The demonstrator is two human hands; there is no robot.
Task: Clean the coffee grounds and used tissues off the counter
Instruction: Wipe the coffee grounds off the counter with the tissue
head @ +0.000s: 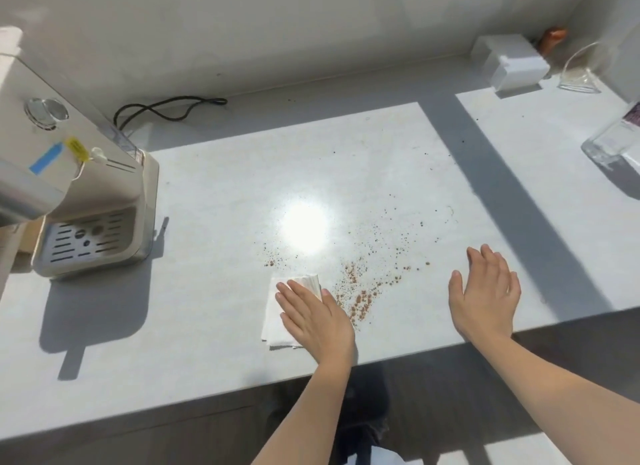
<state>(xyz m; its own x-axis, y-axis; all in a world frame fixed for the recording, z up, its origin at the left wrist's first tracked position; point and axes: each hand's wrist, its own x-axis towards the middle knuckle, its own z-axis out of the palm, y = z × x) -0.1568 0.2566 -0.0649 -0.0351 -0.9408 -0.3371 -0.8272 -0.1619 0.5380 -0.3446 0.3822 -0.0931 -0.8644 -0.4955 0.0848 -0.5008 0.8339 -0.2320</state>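
Brown coffee grounds [360,291] lie scattered over the white counter [207,308], thickest near the front edge and thinning toward the back right. A folded white tissue [275,312] lies flat just left of the grounds. My left hand [313,317] rests palm down on the tissue, fingers straight and pressed onto it. My right hand [485,293] hovers flat over the counter to the right of the grounds, fingers apart, holding nothing.
A coffee machine [86,194] with a drip tray stands at the left, its black cord [166,109] behind it. A white box [512,62] and a clear container [585,73] sit at the back right. A glass jar [613,142] is at the right edge.
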